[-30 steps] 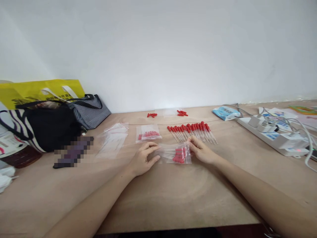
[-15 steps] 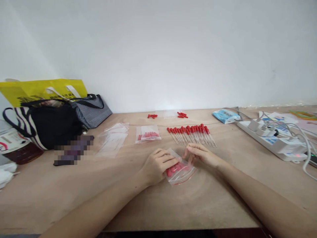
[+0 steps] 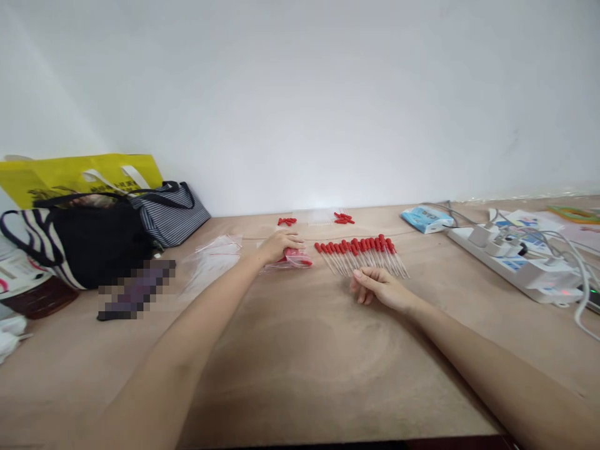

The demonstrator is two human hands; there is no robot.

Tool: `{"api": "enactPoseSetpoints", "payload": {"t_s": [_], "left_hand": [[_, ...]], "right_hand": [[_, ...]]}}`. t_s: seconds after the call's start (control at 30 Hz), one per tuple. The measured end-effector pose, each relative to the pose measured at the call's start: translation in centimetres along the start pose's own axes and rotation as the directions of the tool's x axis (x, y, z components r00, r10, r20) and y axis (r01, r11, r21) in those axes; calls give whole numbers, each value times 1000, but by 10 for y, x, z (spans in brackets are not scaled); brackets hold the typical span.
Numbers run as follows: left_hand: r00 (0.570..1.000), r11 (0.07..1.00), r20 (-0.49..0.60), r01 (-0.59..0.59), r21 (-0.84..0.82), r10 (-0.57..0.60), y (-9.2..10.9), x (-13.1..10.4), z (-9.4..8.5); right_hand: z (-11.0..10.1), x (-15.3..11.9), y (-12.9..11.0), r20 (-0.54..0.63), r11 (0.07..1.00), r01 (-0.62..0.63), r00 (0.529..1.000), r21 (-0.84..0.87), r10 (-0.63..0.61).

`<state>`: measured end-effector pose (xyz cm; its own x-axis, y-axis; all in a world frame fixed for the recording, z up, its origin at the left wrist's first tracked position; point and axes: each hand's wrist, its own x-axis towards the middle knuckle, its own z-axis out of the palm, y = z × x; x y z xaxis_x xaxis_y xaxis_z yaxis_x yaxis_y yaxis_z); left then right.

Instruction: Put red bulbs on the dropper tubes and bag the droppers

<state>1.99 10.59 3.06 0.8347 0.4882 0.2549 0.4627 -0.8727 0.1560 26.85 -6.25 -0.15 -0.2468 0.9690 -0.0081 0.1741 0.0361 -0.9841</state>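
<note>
My left hand (image 3: 279,246) reaches to the middle of the table, fingers closed on a clear zip bag (image 3: 297,257) of red-bulbed pieces. That bag is over the spot where another filled bag lies, mostly hidden beneath it and the hand. My right hand (image 3: 377,289) rests on the table with loosely curled fingers, and nothing shows in its grip. Just behind it lies a slanted row of droppers (image 3: 359,250) with red bulbs and clear tubes.
Flat clear zip bags (image 3: 213,265) lie left of the left forearm. Red bulbs (image 3: 287,222) and a second small group (image 3: 344,218) sit near the wall. Cloth bags (image 3: 103,237) stand left. A power strip (image 3: 510,265) with cables and a blue packet (image 3: 426,219) are right.
My left hand has carried the filled zip bag away from the front, up and left to the other filled bag. The right hand has come off the bag and stayed near the droppers.
</note>
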Motion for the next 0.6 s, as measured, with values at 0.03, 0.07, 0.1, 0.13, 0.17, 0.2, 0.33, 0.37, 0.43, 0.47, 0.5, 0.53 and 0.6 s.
{"api": "enactPoseSetpoints", "payload": {"t_s": [0.03, 0.07, 0.1, 0.13, 0.17, 0.2, 0.33, 0.37, 0.43, 0.47, 0.5, 0.53, 0.6], "left_hand": [[1000, 1000, 15, 5, -1, -5, -5, 0, -1], [1000, 1000, 23, 10, 0, -10, -9, -1, -3], [999, 1000, 25, 22, 3, -22, -13, -4, -7], [999, 999, 24, 37, 11, -37, -15, -8, -12], [998, 998, 11, 60, 21, -60, -17, -15, -17], [995, 993, 2, 101, 59, -101, -17, -25, -23], [915, 890, -217, 388, 241, -340, -11, -86, -37], [881, 847, -261, 459, 268, -395, -7, -104, -37], [810, 754, -259, 585, 300, -526, 1, -141, -36], [762, 703, -230, 647, 296, -605, 6, -158, -34], [719, 665, -172, 691, 282, -674, 11, -173, -31], [683, 640, -98, 718, 271, -724, 17, -187, -29], [651, 633, 27, 726, 271, -758, 34, -210, -23]], "right_hand": [[0, 0, 0, 0, 1000, 0, 1000, 3, 0], [0, 1, 1, 2, 1000, 0, 1000, 4, 0], [-1, 1, 1, 5, 1000, -2, 1000, 5, 2], [-1, 1, 2, 7, 1000, -5, 1000, 4, 5], [-1, 1, 2, 9, 1000, -7, 1000, 1, 7], [-1, 1, 3, 11, 1000, -8, 1000, -4, 8], [-1, 2, 4, 29, 1000, -5, 1000, -28, 6], [0, 2, 5, 32, 999, -4, 999, -32, 5], [1, 2, 6, 31, 999, 4, 1000, -47, -2], [2, 3, 6, 26, 998, 12, 1000, -63, -10], [3, 2, 7, 15, 996, 22, 1000, -85, -21], [4, 2, 8, -2, 993, 34, 999, -116, -35], [6, 1, 9, -49, 976, 67, 996, -207, -79]]}}
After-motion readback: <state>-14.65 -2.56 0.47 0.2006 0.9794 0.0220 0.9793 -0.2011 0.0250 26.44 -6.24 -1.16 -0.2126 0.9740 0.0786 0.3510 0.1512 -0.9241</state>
